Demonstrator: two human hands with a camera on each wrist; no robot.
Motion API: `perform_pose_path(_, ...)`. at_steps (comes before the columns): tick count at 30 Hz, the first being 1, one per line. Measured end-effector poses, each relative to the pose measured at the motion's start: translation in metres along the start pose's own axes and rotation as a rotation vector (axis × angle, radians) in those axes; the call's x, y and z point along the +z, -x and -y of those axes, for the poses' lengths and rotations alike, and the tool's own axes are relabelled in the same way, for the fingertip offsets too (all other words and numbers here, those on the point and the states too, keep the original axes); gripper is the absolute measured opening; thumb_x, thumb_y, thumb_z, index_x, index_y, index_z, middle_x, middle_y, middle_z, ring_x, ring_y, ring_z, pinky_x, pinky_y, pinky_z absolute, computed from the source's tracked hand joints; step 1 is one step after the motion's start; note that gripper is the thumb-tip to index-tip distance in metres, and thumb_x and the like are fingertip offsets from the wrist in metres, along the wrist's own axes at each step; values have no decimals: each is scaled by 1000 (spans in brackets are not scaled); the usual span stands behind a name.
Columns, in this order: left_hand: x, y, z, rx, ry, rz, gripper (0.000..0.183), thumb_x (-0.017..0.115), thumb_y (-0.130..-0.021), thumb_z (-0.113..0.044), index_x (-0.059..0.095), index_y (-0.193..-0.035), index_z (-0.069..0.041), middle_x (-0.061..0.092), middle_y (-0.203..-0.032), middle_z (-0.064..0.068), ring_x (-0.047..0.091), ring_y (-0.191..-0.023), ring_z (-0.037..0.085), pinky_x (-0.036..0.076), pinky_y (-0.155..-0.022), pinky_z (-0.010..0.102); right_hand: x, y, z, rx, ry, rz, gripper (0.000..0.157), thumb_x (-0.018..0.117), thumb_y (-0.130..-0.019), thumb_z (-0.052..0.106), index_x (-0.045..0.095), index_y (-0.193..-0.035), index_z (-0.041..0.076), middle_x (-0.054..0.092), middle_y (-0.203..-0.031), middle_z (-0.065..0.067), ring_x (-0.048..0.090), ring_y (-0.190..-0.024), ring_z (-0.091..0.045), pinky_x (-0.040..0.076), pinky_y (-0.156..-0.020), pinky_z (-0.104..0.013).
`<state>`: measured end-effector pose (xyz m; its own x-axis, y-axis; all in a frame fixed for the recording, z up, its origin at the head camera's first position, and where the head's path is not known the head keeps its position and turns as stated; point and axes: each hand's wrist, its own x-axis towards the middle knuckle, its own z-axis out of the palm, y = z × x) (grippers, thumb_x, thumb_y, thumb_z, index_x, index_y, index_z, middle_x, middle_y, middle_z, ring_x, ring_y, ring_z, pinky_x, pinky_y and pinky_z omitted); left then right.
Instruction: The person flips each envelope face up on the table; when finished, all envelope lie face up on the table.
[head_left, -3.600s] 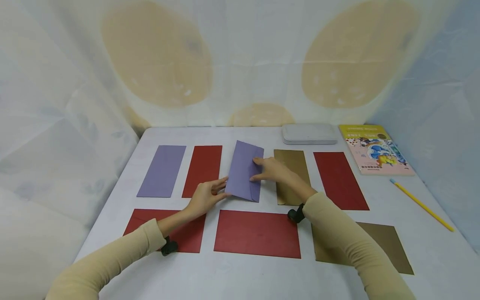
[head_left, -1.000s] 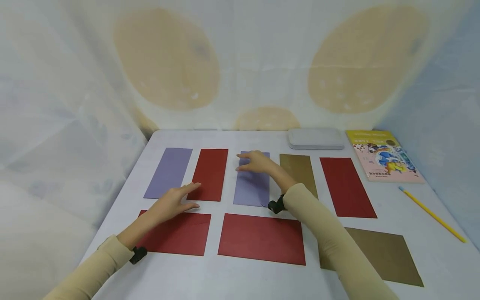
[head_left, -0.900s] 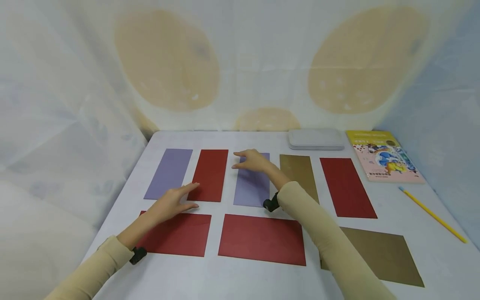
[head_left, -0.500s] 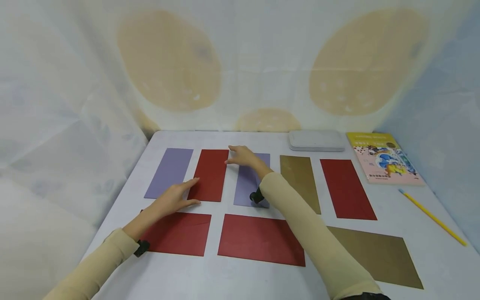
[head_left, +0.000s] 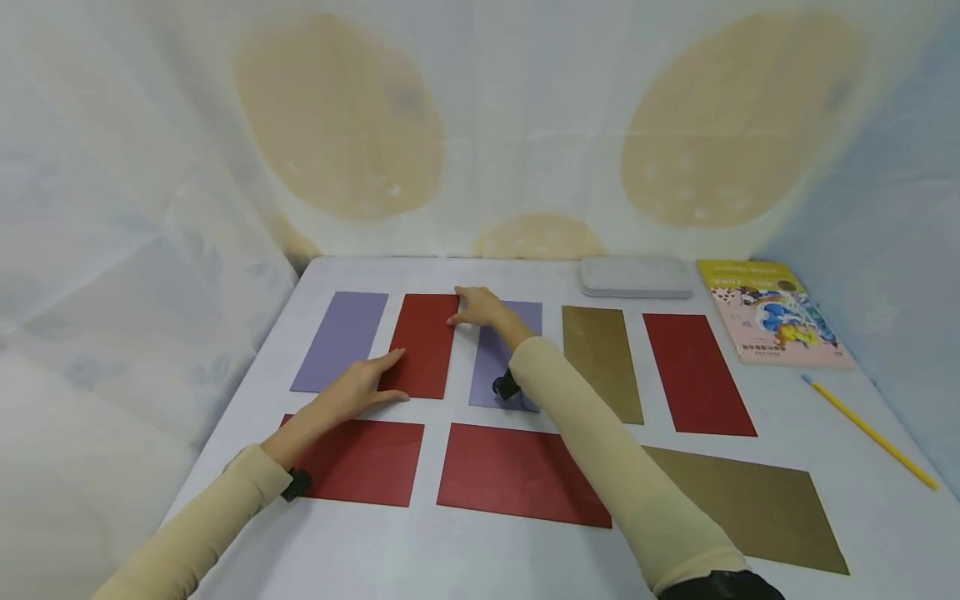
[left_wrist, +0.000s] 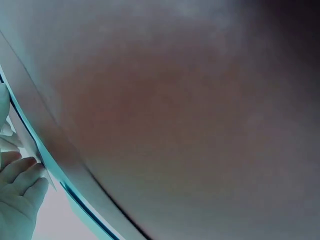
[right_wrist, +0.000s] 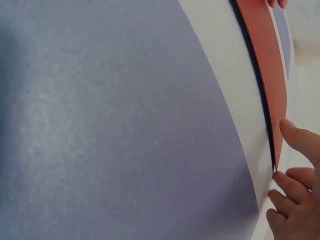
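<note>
A red envelope lies flat in the back row, between two purple ones. My left hand reaches over its near left corner, with forefinger and thumb spread and straight. At its far right corner, my right hand pinches the paper; in the right wrist view the thumb and fingertips meet the red envelope's corner. My right forearm crosses the second purple envelope. The left wrist view is blurred and mostly filled by a nearby surface, with fingers at its left edge.
Left of the row is a purple envelope; to the right are a gold one and a red one. Two red and one gold lie in front. A case, booklet and pencil are farther off.
The purple envelope, earlier held up by both hands, now lies flat in the back row. My right hand has moved left to the red envelope's far corner; my left hand has shifted slightly rightward.
</note>
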<state>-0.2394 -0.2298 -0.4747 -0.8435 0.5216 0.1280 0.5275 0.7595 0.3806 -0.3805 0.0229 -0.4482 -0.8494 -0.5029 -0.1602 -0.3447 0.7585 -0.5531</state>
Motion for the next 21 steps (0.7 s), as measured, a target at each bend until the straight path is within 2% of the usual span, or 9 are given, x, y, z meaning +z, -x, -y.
perform_pose_path(9,-6,1,-4,-26,-87,30,78,78,-80,-41,50,-136,6,57,-129,24,59,-114,34,50,-89,45,-6,5,-3,-7,-80,-5,74,69,-91,29,32,-149,2,35,-152,-13,28,-141,-29,24,-113,-40)
perform_pose_path(15,-9,4,-5,9,-104,31,66,70,-88,-39,52,-134,6,59,-126,24,62,-110,34,51,-86,45,-13,11,-6,-50,-126,-64,71,69,-91,26,34,-148,0,37,-151,-12,30,-140,-29,25,-112,-40)
perform_pose_path(21,-9,12,-5,59,-105,5,57,67,-92,-30,53,-133,6,61,-124,23,65,-104,34,52,-83,44,-17,14,-8,-87,-187,-121,68,68,-91,30,38,-148,6,41,-149,-8,36,-138,-26,29,-110,-38)
